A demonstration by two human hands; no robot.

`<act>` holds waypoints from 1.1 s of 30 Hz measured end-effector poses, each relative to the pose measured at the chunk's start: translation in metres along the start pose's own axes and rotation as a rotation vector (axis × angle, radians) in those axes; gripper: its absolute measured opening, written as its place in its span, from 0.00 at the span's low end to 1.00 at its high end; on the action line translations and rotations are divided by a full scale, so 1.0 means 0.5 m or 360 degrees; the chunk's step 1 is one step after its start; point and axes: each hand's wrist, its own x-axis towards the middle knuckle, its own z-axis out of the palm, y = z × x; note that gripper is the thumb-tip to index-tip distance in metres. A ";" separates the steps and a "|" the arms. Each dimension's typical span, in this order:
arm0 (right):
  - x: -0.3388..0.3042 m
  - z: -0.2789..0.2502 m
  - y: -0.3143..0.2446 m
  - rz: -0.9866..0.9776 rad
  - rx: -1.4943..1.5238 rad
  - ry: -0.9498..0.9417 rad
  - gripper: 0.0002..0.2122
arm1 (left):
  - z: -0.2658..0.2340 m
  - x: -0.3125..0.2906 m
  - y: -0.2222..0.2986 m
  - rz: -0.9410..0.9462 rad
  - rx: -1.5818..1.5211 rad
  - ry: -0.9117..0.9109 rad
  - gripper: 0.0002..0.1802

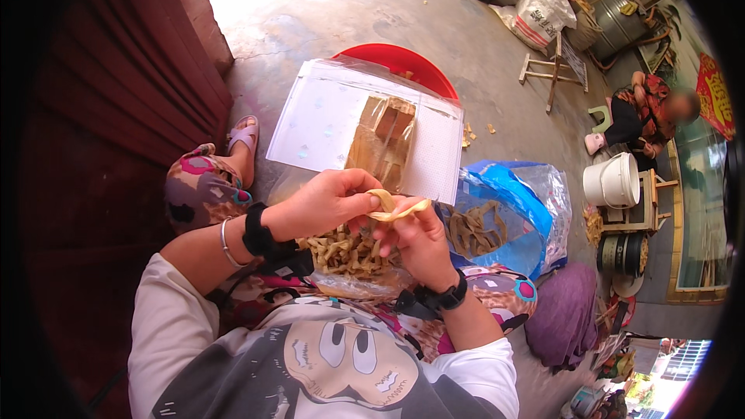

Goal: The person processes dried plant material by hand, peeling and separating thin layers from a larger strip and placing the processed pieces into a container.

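Over my lap, my left hand and my right hand both pinch a soft, pale yellow strip, bent into a loop between the fingertips. Directly beneath them, a clear plastic bag holds a heap of small, knotted yellow-brown pieces. Just beyond my hands lies a white board, bearing a tan and brown stack partly covered by clear plastic. To the right of my right hand, an opened blue plastic bag contains flat brownish strips.
A red basin sits under the board's far side. At right are a purple bundle, a white bucket and a seated person. A white sack stands far right; a dark red door borders the left.
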 end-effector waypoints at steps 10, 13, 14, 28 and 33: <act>0.012 -0.010 -0.015 0.0665 0.0657 0.0133 0.08 | 0.019 -0.008 0.004 0.1242 0.1267 0.0074 0.08; 0.012 -0.002 -0.007 0.0545 0.0383 0.0207 0.14 | 0.001 0.004 -0.006 0.1064 0.1167 0.0005 0.07; 0.013 0.000 -0.008 0.0490 0.0222 0.0200 0.16 | -0.003 0.005 -0.012 0.1028 0.1193 0.0025 0.07; 0.010 -0.002 -0.004 0.0259 -0.0460 0.0041 0.10 | 0.005 -0.004 -0.016 0.0971 0.1664 0.0350 0.13; 0.015 -0.041 -0.026 0.0811 0.0062 -0.0095 0.13 | -0.001 -0.005 -0.028 0.0861 0.1476 0.0296 0.10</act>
